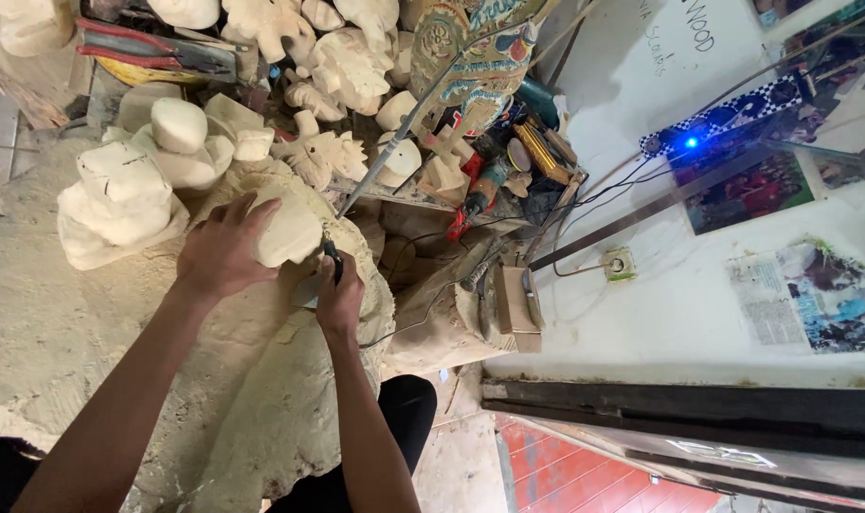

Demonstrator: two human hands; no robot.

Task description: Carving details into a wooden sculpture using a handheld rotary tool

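On the dust-caked work block (62, 332), centre-left | left hand (221, 252) clasps pale wood blank (288, 231) | right hand (340, 296) clenched round black rotary tool (335, 258), tip at blank's right edge | step: carving, judged | next calls for steady blank, light tool pressure.

left hand (221, 252) spread and gripping, right hand (338, 296) fisted

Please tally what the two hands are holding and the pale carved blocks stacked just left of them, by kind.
Pale wood piece under the left hand: 1
Dark rotary tool in the right hand: 1
Rough pale carved blocks stacked at left: 2
Total: 4
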